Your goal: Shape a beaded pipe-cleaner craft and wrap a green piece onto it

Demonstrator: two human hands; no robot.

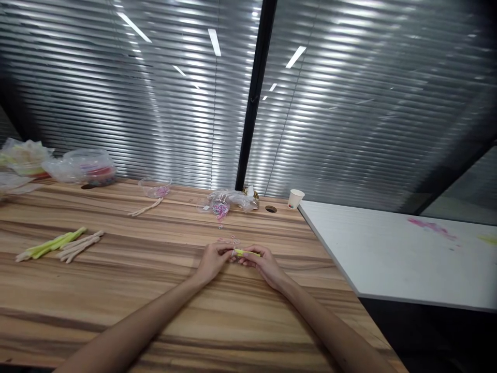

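Note:
My left hand (pixel 216 259) and my right hand (pixel 263 263) meet over the wooden table (pixel 174 290). A short yellow-green strip (pixel 247 253) runs between them, with the fingers of my right hand closed round it. At its left end, the fingers of my left hand pinch something small and pale that I cannot make out. Just beyond the hands lie several small pinkish bands (pixel 232 240). Yellow-green twisted strips (pixel 58 242) and pale twisted strips (pixel 79 246) rest in two groups on the left of the table.
Along the back stand bagged tubs (pixel 99 168), a clear bowl (pixel 155 186), a plastic bag (pixel 236 198) with pink and purple bands, and a paper cup (pixel 295 199). Two pale strips (pixel 145 208) lie before the bowl. A white table (pixel 396 254) adjoins on the right.

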